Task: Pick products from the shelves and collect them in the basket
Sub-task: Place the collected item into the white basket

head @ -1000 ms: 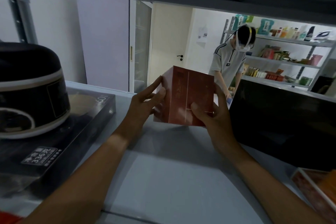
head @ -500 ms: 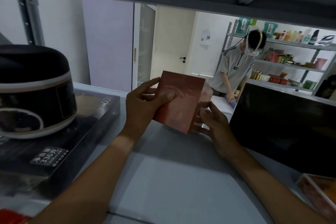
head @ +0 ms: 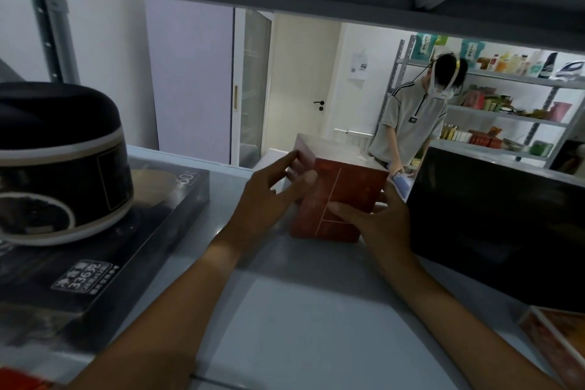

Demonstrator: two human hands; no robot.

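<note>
The red box (head: 340,196) stands upright on the grey shelf (head: 310,310), mid-depth, between the two hands. Its front face carries thin pale lines; its top face looks lighter. The base appears to rest on the shelf surface, though the contact line is in shadow.

The right hand (head: 376,218) holds the box at its right front edge: thumb laid across the front face, fingers curled round the right side, so this grip is clamped on the box. The left hand (head: 269,190) is at the box's left side with fingers loosely spread; the thumb tip touches the front left edge and the fingertips reach the upper left corner. This grip is apart, touching rather than clasping.

Left of the box, well apart, a black cooker (head: 60,165) sits on top of a flat dark package (head: 104,250) bearing a white printed label. Right of the box, just beside the right hand, stands a large black box (head: 500,215). At the near right corner lies part of an orange-red carton (head: 560,339).

Beyond the shelf, a second person (head: 414,123) in a grey shirt bends over a surface before far shelving (head: 512,117) stocked with assorted products. A white door (head: 304,95) shows in the far wall.
</note>
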